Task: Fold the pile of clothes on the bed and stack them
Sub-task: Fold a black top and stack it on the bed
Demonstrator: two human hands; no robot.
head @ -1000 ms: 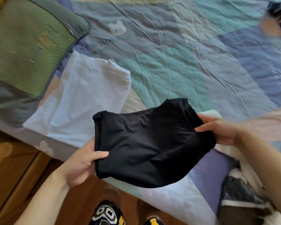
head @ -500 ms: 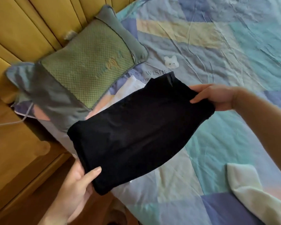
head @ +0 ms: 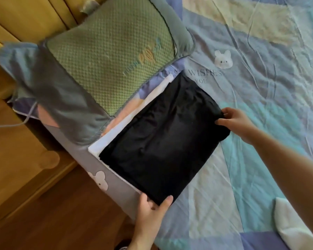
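A folded black garment (head: 163, 139) lies flat on top of a folded white garment (head: 116, 130), of which only the left edge and far corner show. The stack sits on the patchwork bed sheet (head: 260, 87) at the bed's near edge, beside the pillow. My left hand (head: 152, 208) pinches the black garment's near corner, thumb on top. At the garment's right edge my right hand (head: 237, 121) pinches the fabric between thumb and fingers.
A green and grey pillow (head: 105, 58) lies just left of the stack against the yellow headboard (head: 25, 17). A white garment (head: 294, 226) lies on the bed at the lower right. Wooden floor (head: 52, 213) and a wooden bedside cabinet (head: 13, 156) are at left.
The black garment was held up in the air with both hands. It has moved left and down and now lies flat on the white garment, both hands still on its edges.
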